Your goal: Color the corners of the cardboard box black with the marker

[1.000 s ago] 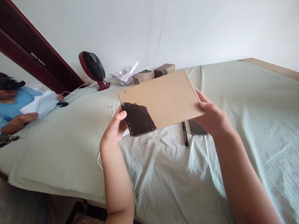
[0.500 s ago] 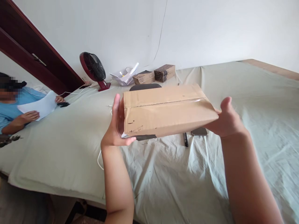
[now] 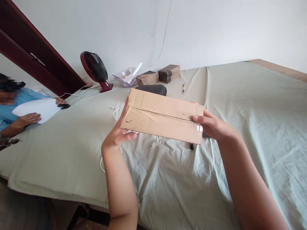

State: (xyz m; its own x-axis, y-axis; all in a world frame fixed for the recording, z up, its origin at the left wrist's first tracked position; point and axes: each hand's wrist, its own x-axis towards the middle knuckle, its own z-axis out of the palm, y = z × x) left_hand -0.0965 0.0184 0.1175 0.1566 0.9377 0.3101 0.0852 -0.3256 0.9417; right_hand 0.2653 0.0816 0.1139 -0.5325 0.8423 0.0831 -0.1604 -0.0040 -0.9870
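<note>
A brown cardboard box (image 3: 163,116) is held up above the green cloth, its long seamed side facing me and its right end dipping lower. My left hand (image 3: 118,132) grips the left end, with the thumb along the lower edge and the other fingers mostly hidden behind. On the right end, my right hand (image 3: 214,124) has its thumb on the near face by the seam; its other fingers go behind the box. Clear tape shines at the lower right corner. Below the box a black marker-like thing (image 3: 191,146) shows in part.
Green cloth (image 3: 72,153) covers the wide surface. At the back stand a fan (image 3: 96,68), a clear plastic basket (image 3: 127,80) and two cardboard boxes (image 3: 169,73). A dark rounded object (image 3: 153,89) sits behind my box. A pen (image 3: 183,88) lies beyond. At left, a person holds white paper (image 3: 35,110).
The box has turned, so its right end is lower and closer to my left hand's side. My right hand has moved left and its thumb has come onto the near face.
</note>
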